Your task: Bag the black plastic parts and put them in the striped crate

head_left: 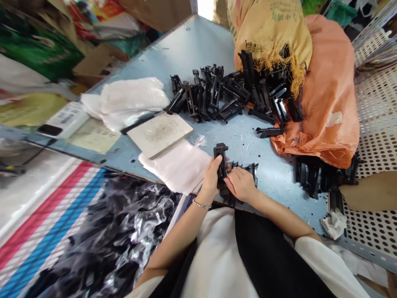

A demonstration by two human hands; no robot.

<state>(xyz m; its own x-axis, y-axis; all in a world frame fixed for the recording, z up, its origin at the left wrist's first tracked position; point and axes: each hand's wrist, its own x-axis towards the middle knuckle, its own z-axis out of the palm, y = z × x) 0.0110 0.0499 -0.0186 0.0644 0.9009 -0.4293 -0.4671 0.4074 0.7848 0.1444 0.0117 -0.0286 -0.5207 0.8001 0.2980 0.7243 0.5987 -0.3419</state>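
My left hand point(211, 176) is closed around a black plastic part point(221, 154), long and frame-like, held upright near the table's front edge. Pressed close to its lower end, my right hand point(241, 182) has its fingers curled in; whether it grips that part or another piece is hidden. More black plastic parts point(252, 170) lie right behind and beside my right hand. Left of my hands rests a stack of clear plastic bags point(176, 167), with a whitish block point(159, 132) lying over its back end.
A heap of black parts point(214, 91) spreads across the back of the blue-grey table point(198, 45). Behind it stand a yellow woven sack point(273, 29) and an orange sack point(330, 82). Bagged black parts point(124, 231) fill a striped bag at lower left. A perforated panel point(376, 145) borders the right.
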